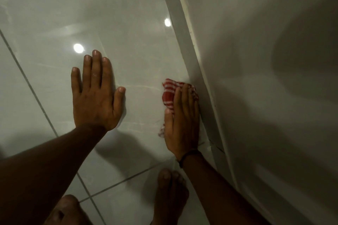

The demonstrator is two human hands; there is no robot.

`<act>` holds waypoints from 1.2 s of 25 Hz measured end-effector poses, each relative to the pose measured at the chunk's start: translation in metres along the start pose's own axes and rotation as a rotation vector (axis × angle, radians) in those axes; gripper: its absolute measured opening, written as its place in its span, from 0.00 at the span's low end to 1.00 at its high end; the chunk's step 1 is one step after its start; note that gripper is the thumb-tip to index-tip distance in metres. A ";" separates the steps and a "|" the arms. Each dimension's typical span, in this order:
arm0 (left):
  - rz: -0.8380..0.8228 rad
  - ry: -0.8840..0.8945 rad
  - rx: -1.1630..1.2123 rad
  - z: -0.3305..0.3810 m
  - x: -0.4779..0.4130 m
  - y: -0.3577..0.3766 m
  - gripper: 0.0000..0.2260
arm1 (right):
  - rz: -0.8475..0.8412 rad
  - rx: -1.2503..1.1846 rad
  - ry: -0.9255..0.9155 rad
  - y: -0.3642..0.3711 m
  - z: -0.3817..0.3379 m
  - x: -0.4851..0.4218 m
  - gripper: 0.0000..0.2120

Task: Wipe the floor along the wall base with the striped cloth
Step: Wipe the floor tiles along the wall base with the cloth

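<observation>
A red-and-white striped cloth (169, 93) lies bunched on the glossy tiled floor (128, 23), right against the pale skirting (193, 60) at the wall base. My right hand (182, 122) presses flat on top of the cloth, fingers pointing along the wall, and covers most of it; a small end of cloth shows by the thumb base. My left hand (97, 95) rests flat on the bare tile to the left, fingers spread, holding nothing.
The white wall (265, 60) fills the right side and runs diagonally from top centre to bottom right. My two bare feet (170, 193) stand on the tiles at the bottom edge. Grout lines cross the floor, and ceiling lights reflect in it.
</observation>
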State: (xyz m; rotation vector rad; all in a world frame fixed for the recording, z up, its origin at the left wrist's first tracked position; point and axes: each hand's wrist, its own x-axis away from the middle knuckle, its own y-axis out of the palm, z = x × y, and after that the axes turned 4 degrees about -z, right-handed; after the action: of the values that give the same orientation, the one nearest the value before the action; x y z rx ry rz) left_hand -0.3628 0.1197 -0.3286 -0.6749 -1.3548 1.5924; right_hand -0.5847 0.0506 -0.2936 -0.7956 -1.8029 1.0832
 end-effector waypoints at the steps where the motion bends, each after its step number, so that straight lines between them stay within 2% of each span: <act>1: 0.002 -0.002 0.000 0.000 0.000 -0.001 0.37 | 0.019 -0.003 -0.046 -0.005 -0.007 -0.020 0.30; 4: 0.004 0.002 -0.004 0.000 0.000 -0.001 0.36 | 0.095 -0.033 -0.205 -0.024 -0.042 -0.116 0.32; 6: 0.011 0.006 -0.007 -0.001 0.000 -0.001 0.36 | 0.094 0.007 -0.232 -0.035 -0.074 -0.182 0.35; 10: 0.006 0.006 -0.004 -0.002 -0.001 0.001 0.36 | 0.115 0.076 -0.230 -0.033 -0.091 -0.213 0.36; 14: 0.019 0.016 -0.003 -0.004 0.000 0.002 0.36 | 0.113 0.052 -0.255 -0.026 -0.055 -0.154 0.34; 19: 0.020 0.021 0.007 -0.003 0.001 0.002 0.36 | 0.062 0.068 -0.167 -0.001 0.018 -0.011 0.32; 24: 0.003 0.017 0.037 -0.004 0.003 0.001 0.35 | 0.073 0.074 -0.205 0.028 0.090 0.106 0.31; 27: -0.010 0.015 0.048 -0.002 0.002 0.000 0.35 | 0.033 0.052 -0.203 0.033 0.108 0.140 0.31; 30: -0.113 -0.011 0.085 0.001 0.004 -0.017 0.35 | 0.007 -0.062 -0.144 0.025 0.106 0.141 0.29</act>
State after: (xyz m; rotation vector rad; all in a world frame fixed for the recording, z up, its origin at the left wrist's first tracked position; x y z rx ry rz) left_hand -0.3610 0.1225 -0.3115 -0.5301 -1.3026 1.5559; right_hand -0.7382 0.1417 -0.2938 -0.7785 -1.9638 1.1179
